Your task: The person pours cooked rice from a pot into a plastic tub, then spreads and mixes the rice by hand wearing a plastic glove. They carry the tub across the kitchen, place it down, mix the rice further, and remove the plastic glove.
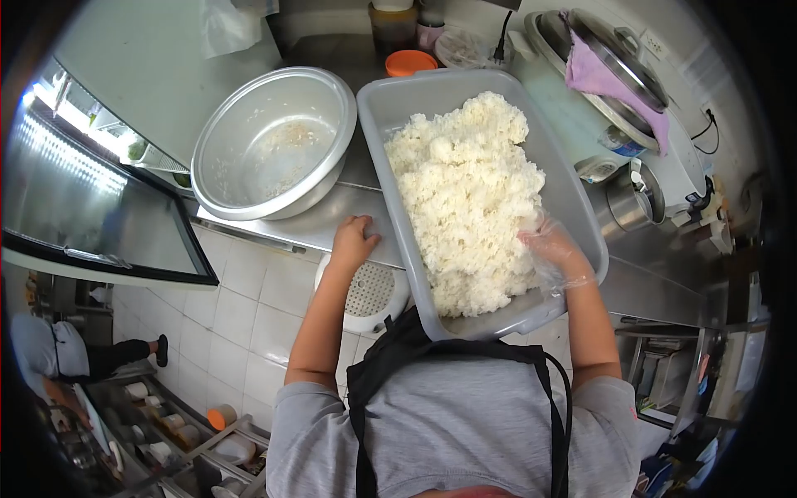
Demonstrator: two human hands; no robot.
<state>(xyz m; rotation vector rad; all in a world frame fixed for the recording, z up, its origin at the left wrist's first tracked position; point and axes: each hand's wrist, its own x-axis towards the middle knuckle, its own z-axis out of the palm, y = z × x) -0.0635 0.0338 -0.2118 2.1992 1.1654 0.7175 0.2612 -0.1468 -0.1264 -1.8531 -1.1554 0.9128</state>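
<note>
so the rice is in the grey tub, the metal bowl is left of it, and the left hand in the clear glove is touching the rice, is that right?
Not quite: the head view shows that the right hand wears the clear glove and touches the rice. The rice is in the grey tub, with the metal bowl left of it.

Gray tee w/ blk apron (372,376)

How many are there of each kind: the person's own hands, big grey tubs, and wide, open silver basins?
Hands: 2 (left hand, bare; right hand, in a clear glove)
Grey tubs: 1 (the tub of rice)
Silver basins: 1 (the basin)
Total: 4
</note>
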